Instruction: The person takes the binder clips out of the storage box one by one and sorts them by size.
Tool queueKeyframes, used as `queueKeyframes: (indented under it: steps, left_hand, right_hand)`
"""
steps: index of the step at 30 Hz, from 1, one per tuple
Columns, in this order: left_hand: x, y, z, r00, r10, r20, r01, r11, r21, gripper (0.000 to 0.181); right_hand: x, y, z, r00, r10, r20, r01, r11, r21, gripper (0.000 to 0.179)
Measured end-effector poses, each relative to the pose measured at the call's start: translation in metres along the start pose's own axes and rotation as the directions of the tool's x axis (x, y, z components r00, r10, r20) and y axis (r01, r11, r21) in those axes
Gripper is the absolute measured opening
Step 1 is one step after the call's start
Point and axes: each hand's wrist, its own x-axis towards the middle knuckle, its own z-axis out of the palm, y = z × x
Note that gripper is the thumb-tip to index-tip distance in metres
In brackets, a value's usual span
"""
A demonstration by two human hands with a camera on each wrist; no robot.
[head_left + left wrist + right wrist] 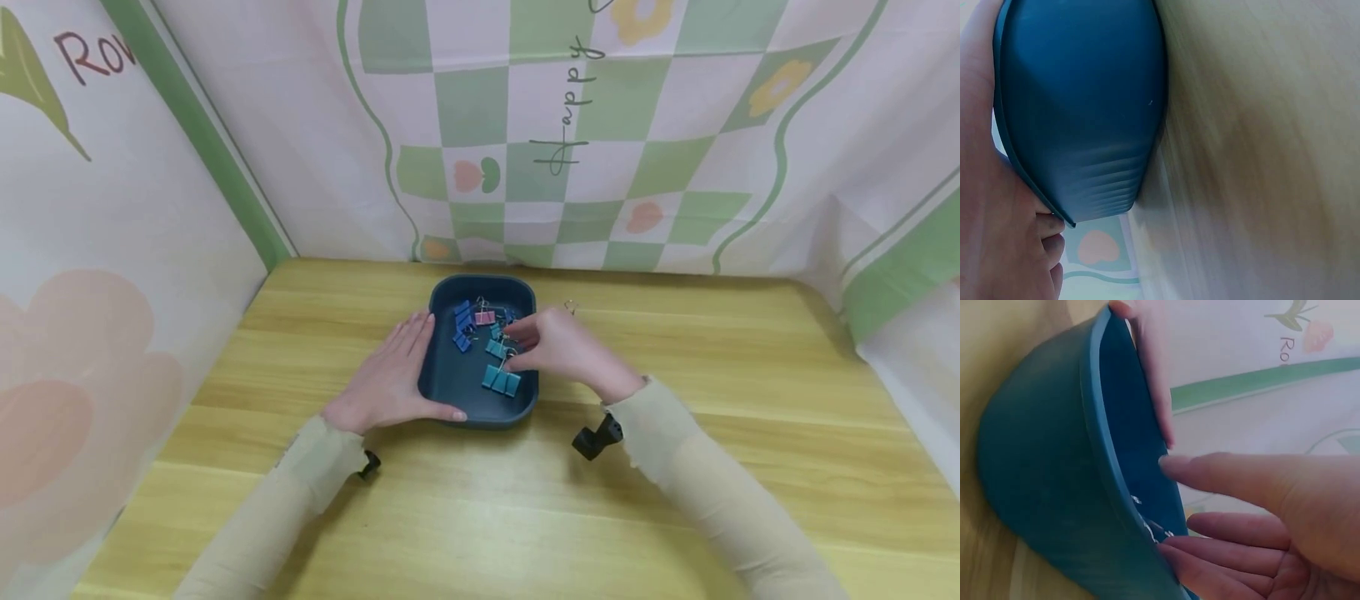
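Observation:
A dark blue tray (pixel 457 400) stands on the table, with several binder clips inside. My left hand (pixel 393 371) rests on its left side, fingers straight along the rim and thumb on the near edge; the left wrist view shows this hand (pixel 997 206) against the rim. My right hand (pixel 562 346) reaches over the right rim among the clips. Its thumb and fingers are apart in the right wrist view. Nearest to them are a large teal binder clip (pixel 501 381) and a smaller teal binder clip (pixel 496 348). A pink binder clip (pixel 485 318) and blue binder clips (pixel 463 315) lie farther back.
Metal clip handles (pixel 571 307) show on the table behind my right hand, their body hidden. The wooden table (pixel 465 517) meets a patterned cloth (pixel 540 233) at the back. Black wrist mounts (pixel 596 437) hang below both sleeves.

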Motion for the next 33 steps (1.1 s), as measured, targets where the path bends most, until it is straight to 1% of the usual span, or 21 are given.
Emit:
queueKeyframes:
  steps: [3,5,8,10,12,13,15,17,20,24,26,28,33]
  left_hand:
    - [0.0,0.0,0.0,1.0,0.001,0.001,-0.001,1.0,0.006,0.147]
    - [0.0,0.0,0.0,1.0,0.005,0.0,-0.005,1.0,0.008,0.146]
    - [0.0,-0.001,0.0,1.0,0.016,-0.008,-0.016,1.0,0.005,0.145]
    - [0.0,-0.001,0.0,1.0,0.023,-0.015,-0.023,1.0,0.004,0.145]
    - [0.0,-0.001,0.0,0.999,0.027,-0.016,-0.027,1.0,0.001,0.145]
    - [0.0,-0.001,0.0,0.999,0.029,-0.018,-0.029,1.0,0.001,0.144]
    - [0.0,-0.002,0.0,0.999,0.029,-0.015,-0.029,1.0,-0.001,0.144]
    - [0.0,-0.002,0.0,1.0,0.028,-0.013,-0.028,1.0,-0.003,0.144]
    - [0.0,-0.001,0.0,0.999,0.03,-0.011,-0.03,1.0,-0.004,0.144]
    - [0.0,0.0,-0.001,1.0,0.031,-0.007,-0.031,1.0,-0.002,0.144]
    - [0.0,0.0,-0.001,1.0,0.029,-0.005,-0.029,1.0,-0.001,0.144]
    - [0.0,0.0,-0.002,1.0,0.026,-0.003,-0.026,1.0,-0.001,0.144]
    - [-0.001,0.0,-0.001,1.0,0.022,-0.003,-0.022,1.0,-0.004,0.143]
  right_hand:
    - [0.002,-0.004,0.006,1.0,-0.006,0.008,0.006,1.0,-0.005,0.054]
    - [0.002,-0.005,0.01,0.999,-0.018,0.035,0.017,0.999,0.029,0.053]
    - [0.005,-0.003,0.017,0.993,-0.076,0.091,0.068,0.993,0.094,0.053]
    - [0.007,-0.001,0.021,0.987,-0.107,0.118,0.094,0.99,0.104,0.054]
    - [0.008,-0.001,0.025,0.984,-0.123,0.132,0.116,0.991,0.064,0.055]
    - [0.009,-0.001,0.027,0.983,-0.12,0.137,0.116,0.993,0.038,0.055]
    - [0.009,-0.002,0.03,0.984,-0.102,0.147,0.109,0.993,-0.039,0.053]
    - [0.01,-0.004,0.033,0.982,-0.097,0.161,0.118,0.985,-0.126,0.049]
    - [0.011,-0.005,0.037,0.978,-0.102,0.183,0.147,0.957,-0.251,0.037]
    - [0.013,-0.005,0.044,0.966,-0.145,0.214,0.219,0.899,-0.38,0.022]
    - [0.014,-0.004,0.047,0.962,-0.158,0.221,0.24,0.878,-0.415,0.019]
    - [0.015,-0.003,0.049,0.961,-0.17,0.219,0.252,0.864,-0.435,0.018]
    - [0.016,-0.001,0.051,0.959,-0.184,0.215,0.262,0.863,-0.433,0.017]
